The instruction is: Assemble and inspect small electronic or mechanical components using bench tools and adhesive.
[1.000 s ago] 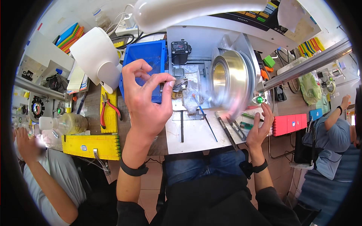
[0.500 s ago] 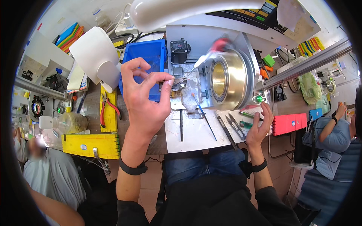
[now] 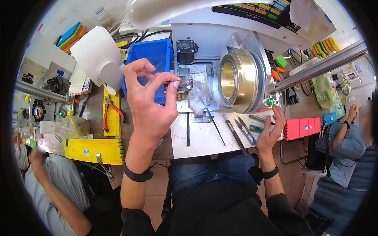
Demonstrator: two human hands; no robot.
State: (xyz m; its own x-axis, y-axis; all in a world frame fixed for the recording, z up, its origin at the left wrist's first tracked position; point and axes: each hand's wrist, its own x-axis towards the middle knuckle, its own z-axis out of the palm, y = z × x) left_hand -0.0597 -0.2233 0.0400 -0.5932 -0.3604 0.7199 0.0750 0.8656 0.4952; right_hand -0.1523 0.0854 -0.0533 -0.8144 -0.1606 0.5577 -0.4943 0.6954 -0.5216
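Note:
My left hand (image 3: 151, 104) is raised over the machine, thumb and index finger pinched together at a small metal fixture (image 3: 184, 74). Whatever lies between the fingertips is too small to make out. To the right of the fixture stands a large brass-coloured ring (image 3: 251, 78) on a round grey disc. Palm up and fingers spread, my right hand (image 3: 271, 133) holds nothing. Its fingertips are just below a lit green push button (image 3: 270, 102).
A blue bin (image 3: 138, 53) stands behind my left hand. On the white sheet (image 3: 179, 143) lie scissors (image 3: 245, 131), a thin blue rod (image 3: 215, 126) and a green lighter (image 3: 256, 129). Red-handled pliers (image 3: 106, 112) rest on a yellow rack (image 3: 113, 128). Co-workers sit on both sides.
The blurred white-and-red part that was in front of the brass ring is no longer there. Both my hands stay nearly in place. At the left, a co-worker's forearm has come up.

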